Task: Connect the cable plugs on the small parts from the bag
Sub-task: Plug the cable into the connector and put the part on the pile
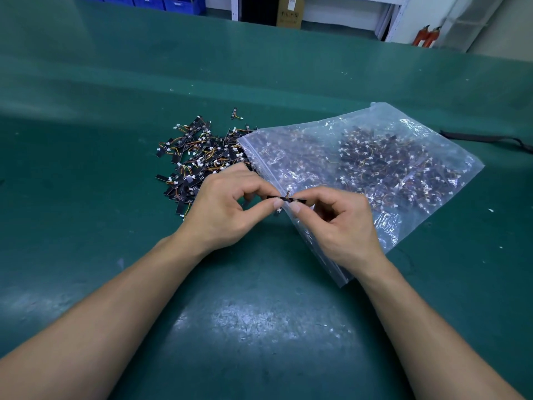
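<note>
Left hand (222,207) and right hand (343,220) pinch one small black part (285,198) between fingertips, just above zip bag (375,157) edge. Mating step likely underway. Next: seat white plug squarely, then drop onto loose pile (196,157).

The mat (115,226) is dark teal-green with pale scuffs. The parts (196,157) at 10 o'clock are black with orange and yellow wires (174,151) and white plugs (175,127), and the part (300,200) at centre is black with an orange wire. The bag (432,134) at 2 o'clock is clear, the bins (150,1) at 11 blue, the box (290,11) at 12 brown, and the extinguishers (427,36) at 1 red.
</note>
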Motion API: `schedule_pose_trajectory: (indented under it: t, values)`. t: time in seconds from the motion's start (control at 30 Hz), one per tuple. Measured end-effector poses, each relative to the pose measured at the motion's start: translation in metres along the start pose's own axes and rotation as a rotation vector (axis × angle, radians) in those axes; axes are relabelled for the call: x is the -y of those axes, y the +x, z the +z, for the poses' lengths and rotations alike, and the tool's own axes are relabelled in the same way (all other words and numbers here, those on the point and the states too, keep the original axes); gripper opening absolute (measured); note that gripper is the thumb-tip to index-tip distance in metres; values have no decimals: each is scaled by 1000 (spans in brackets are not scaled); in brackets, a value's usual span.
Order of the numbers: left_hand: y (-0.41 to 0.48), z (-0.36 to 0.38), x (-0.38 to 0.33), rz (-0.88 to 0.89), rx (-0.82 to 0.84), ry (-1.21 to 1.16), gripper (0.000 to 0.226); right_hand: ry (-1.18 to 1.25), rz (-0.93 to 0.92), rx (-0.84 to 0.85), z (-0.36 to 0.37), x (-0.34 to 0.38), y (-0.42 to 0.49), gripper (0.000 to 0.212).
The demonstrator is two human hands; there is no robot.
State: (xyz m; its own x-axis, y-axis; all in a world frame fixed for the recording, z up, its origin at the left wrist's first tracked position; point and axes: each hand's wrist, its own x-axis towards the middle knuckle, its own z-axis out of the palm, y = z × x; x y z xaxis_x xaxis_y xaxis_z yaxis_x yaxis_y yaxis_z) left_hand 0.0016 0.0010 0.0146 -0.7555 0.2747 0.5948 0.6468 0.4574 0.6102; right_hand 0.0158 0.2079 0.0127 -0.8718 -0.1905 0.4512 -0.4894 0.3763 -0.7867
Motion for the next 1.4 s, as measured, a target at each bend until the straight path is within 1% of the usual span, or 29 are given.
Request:
schedule_pose_trajectory:
  t: [0.17, 0.23, 0.33, 0.4, 0.5, 0.63, 0.73, 0.83, 1.0, 1.23, 1.4]
  values:
    - [0, -1, 0, 42, -22, 6, 6, -57, -73, -44, 1, -1, 2, 9]
    - [0, -1, 1, 48, -30, 7, 7, -43, -89, -48, 1, -2, 1, 13]
    - [2, -2, 1, 74, -44, 22, 14, -21, -83, -52, 2, -3, 0, 16]
    - [2, -2, 1, 94, -48, 41, 13, -35, -98, -63, 2, -4, 1, 16]
    - [1, -2, 1, 94, -36, 49, 10, -54, -127, -63, 2, -5, 2, 14]
    - [1, -3, 2, 78, -25, 48, 16, -55, -146, -62, 2, -5, 3, 21]
    - [1, -3, 2, 86, -17, 56, 11, -62, -120, -68, 2, -8, 2, 16]
    - [2, -3, 2, 110, -21, 87, 12, -59, -85, -92, 2, -9, 1, 17]
    - [1, -2, 2, 103, -6, 86, 7, -59, -133, -75, -1, -9, 2, 13]
    - [1, -1, 2, 98, -3, 66, 13, -63, -161, -62, -1, -10, 2, 5]
    - [1, -1, 3, 93, -10, 68, 9, -55, -142, -64, -2, -8, 1, 8]
